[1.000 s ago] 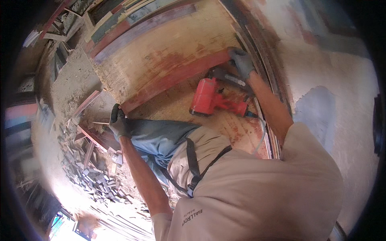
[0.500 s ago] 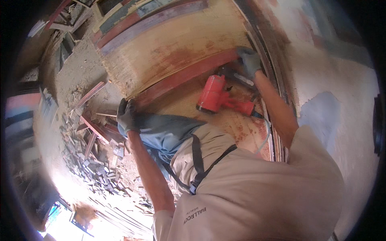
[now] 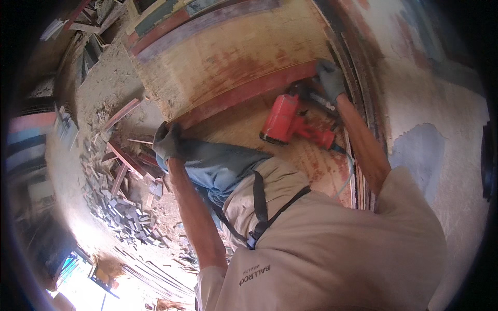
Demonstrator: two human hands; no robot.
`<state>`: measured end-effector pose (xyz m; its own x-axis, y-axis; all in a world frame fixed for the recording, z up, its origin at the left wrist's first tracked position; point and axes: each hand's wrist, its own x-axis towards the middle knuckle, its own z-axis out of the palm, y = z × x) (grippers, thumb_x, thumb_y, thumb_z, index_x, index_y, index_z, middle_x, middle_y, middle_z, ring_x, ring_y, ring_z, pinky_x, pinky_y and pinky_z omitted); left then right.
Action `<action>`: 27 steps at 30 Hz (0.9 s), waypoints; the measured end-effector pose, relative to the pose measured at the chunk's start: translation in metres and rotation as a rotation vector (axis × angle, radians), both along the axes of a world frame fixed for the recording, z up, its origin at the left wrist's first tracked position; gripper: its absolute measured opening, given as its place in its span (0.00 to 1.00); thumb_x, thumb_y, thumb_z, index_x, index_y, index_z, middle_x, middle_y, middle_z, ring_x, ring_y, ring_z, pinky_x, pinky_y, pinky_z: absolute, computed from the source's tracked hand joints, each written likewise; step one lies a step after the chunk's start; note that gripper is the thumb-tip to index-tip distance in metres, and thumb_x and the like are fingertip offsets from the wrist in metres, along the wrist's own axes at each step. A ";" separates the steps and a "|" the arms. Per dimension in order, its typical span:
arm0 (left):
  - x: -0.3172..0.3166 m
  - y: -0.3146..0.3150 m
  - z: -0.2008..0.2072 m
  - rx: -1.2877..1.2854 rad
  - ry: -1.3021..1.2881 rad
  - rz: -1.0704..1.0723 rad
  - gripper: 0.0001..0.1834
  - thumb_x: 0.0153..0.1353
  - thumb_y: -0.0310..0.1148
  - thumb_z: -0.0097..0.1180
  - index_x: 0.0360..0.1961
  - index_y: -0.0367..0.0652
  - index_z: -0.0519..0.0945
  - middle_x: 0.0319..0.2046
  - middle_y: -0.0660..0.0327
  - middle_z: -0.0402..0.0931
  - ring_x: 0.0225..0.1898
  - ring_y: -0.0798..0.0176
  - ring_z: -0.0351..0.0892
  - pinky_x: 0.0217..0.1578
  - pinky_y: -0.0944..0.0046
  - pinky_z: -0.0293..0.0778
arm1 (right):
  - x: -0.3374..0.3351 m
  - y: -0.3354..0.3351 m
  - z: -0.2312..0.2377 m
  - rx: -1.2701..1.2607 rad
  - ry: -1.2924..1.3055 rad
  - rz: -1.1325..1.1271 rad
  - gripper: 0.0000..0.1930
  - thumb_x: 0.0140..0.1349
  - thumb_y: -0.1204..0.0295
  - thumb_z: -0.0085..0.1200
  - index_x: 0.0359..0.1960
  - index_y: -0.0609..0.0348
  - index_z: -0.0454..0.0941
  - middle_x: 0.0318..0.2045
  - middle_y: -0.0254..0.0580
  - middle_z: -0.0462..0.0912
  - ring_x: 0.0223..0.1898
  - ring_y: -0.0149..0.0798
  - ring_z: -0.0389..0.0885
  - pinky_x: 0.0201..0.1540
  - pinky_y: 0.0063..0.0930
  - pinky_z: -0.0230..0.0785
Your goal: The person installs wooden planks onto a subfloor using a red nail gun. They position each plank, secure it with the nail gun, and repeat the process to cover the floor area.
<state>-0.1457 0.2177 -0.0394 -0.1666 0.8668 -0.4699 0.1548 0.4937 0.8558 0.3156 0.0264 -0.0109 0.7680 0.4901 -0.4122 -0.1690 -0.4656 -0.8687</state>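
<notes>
A long reddish-brown wooden strip (image 3: 244, 96) lies across a plywood sheet (image 3: 249, 46). At its left end my gloved left hand (image 3: 167, 142) is closed on the strip, beside my jeans-clad leg. My right hand (image 3: 331, 79), also in a grey glove, grips the far right end, its fingers partly hidden by the strip. A red nail gun (image 3: 282, 120) with a black magazine rests on the plywood between the strip and my right forearm, touched by neither hand's visible fingers. A thin pale-green hose (image 3: 350, 173) runs from its handle.
Painted strips (image 3: 207, 23) lie along the plywood's far side. Stacked sheet edges (image 3: 358, 98) run along the right, by a stained wall or floor surface (image 3: 420, 150). Loose red offcuts (image 3: 126, 158) and a heap of small wood blocks (image 3: 129, 220) cover the dusty floor at left.
The whole view has shifted slightly to the right. Both hands stay at the ends of the wooden strip, and the nail gun keeps its place on the plywood.
</notes>
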 end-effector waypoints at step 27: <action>0.002 0.006 0.027 -0.044 0.256 -0.110 0.12 0.56 0.26 0.64 0.41 0.33 0.83 0.32 0.62 0.82 0.31 0.69 0.76 0.35 0.69 0.73 | 0.012 0.005 -0.011 -0.078 -0.135 0.166 0.08 0.60 0.72 0.60 0.40 0.60 0.82 0.31 0.31 0.83 0.30 0.25 0.77 0.32 0.23 0.73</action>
<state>-0.1433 0.2234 -0.0126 -0.1905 0.8662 -0.4620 0.4181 0.4974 0.7601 0.3271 0.0315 -0.0215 0.7302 0.5849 -0.3531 0.0305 -0.5442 -0.8384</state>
